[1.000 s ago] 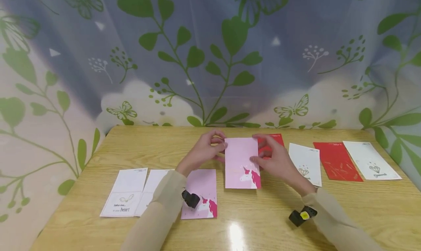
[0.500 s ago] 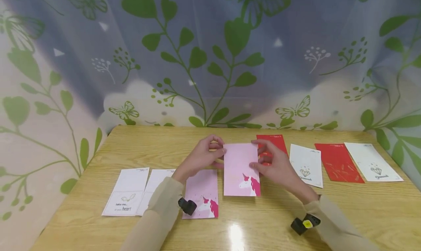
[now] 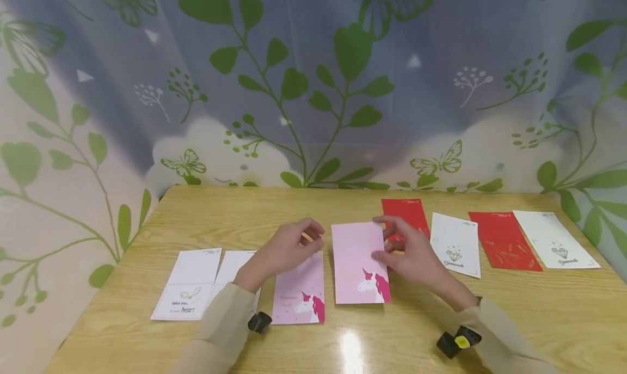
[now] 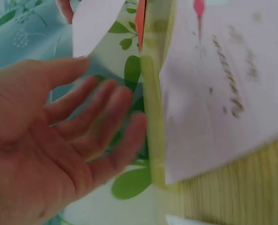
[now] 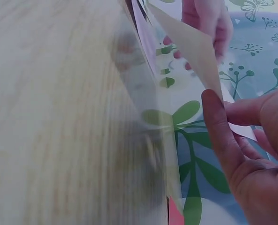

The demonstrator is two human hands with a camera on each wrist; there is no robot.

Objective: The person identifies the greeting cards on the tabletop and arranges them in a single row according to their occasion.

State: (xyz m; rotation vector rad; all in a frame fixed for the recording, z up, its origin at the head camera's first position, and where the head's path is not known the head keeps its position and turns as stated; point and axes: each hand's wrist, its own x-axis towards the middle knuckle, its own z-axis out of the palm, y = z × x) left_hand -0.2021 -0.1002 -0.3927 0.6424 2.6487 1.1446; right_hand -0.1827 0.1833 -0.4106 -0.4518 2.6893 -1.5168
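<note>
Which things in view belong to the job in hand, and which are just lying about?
Job, as I judge it:
pink card held by the right hand
left hand, holding nothing
likely the laid-out cards too: second pink card, red cards, white cards

Just there:
curtain
black wrist devices

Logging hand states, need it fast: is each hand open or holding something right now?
Left hand: open, holding nothing.
Right hand: closed, pinching a pink unicorn card at its right edge.
</note>
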